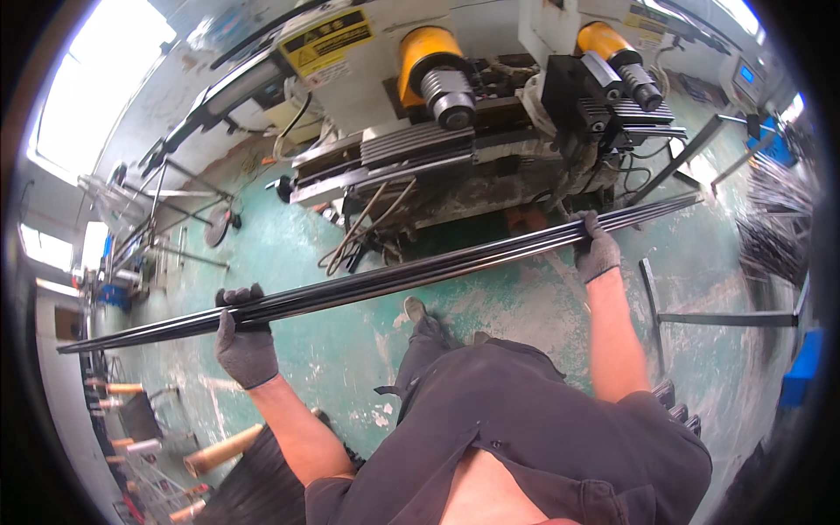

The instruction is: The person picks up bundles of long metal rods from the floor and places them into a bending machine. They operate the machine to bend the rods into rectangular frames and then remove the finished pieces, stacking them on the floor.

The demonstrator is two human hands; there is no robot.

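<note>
A bundle of long, thin dark metal rods or tubes (407, 268) spans the view in front of me, higher on the right than on the left. My left hand (246, 341), in a grey work glove, grips it toward its left end, with the thumb on the near side. Farther right, my gloved right hand (596, 248) is closed around the bundle near its other end. The rods lie close together between my hands and are held above the floor. Some finger parts are hidden behind the metal.
Ahead stands a machine with a yellow-housed spindle (436, 72) and a grooved slide (420, 146). A second yellow spindle unit (607, 46) is at right. A metal frame (725, 319) stands right, near piled rods (774, 216). Cardboard tubes (223, 449) lie lower left above the green floor (341, 354).
</note>
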